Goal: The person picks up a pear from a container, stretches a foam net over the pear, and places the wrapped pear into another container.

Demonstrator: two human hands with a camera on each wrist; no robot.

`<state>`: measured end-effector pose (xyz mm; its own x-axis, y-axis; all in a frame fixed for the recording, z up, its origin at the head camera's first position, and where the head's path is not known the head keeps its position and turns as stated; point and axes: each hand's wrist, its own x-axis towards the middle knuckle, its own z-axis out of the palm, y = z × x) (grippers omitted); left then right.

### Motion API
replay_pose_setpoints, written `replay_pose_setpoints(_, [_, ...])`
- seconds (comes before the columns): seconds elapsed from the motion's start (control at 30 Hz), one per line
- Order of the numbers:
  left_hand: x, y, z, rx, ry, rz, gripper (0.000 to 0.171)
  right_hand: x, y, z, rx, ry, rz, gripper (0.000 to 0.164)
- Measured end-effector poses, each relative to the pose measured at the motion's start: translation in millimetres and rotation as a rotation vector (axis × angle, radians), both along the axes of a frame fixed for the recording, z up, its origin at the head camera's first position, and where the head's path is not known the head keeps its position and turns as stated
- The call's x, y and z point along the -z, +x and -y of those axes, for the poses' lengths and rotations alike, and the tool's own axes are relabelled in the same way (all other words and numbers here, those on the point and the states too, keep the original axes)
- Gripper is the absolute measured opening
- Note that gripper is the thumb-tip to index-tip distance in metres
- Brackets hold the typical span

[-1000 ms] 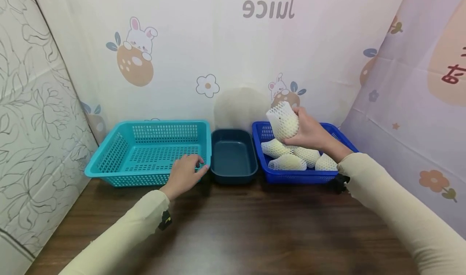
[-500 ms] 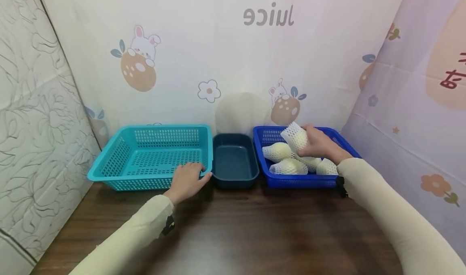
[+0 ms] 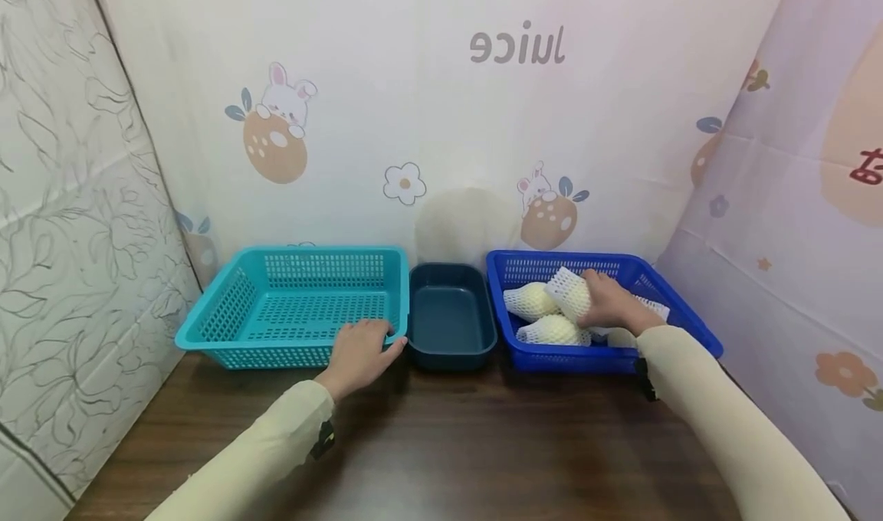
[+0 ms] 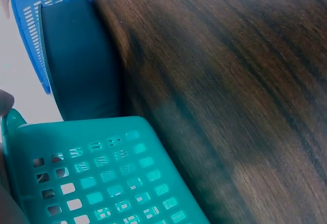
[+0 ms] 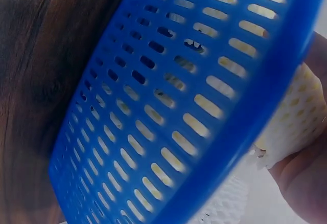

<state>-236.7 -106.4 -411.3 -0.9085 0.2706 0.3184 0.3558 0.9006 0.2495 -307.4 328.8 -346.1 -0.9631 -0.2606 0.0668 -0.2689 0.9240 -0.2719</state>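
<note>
In the head view, my right hand [image 3: 614,304] grips a pale yellow fruit in a white foam net [image 3: 569,294], tilted, inside the blue basket [image 3: 576,358]. The right wrist view has this netted fruit [image 5: 299,114] beyond the basket's slotted wall, thumb against it. Two more netted fruits, one behind [image 3: 530,300] and one in front [image 3: 552,330], lie to its left; my hand partly hides others. My left hand [image 3: 360,355] holds the front right corner of the teal basket [image 3: 283,355], fingers over the rim. No fruit shows in this basket.
Between the two baskets stands a dark blue-green tub [image 3: 451,360], close beside both. All three sit on a brown wooden table [image 3: 476,444] against a printed cloth backdrop [image 3: 448,122]. A patterned white panel [image 3: 83,199] rises at the left.
My right hand has lowered the netted fruit from above the blue basket down among the others. My left hand stays at the teal basket's corner. The head view has tilted up slightly.
</note>
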Motion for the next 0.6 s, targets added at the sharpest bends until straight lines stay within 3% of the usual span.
replay_pose_setpoints(0.33, [-6.3, -1.6, -0.2, 0.007, -0.002, 0.012, 0.038, -10.4, 3.7, 3.2, 0.015, -0.021, 0.025, 0.098])
replay_pose_setpoints(0.6, [-4.1, 0.2, 0.1, 0.003, -0.013, 0.041, 0.039, -3.3, 4.0, -0.6, 0.016, -0.004, 0.030, 0.104])
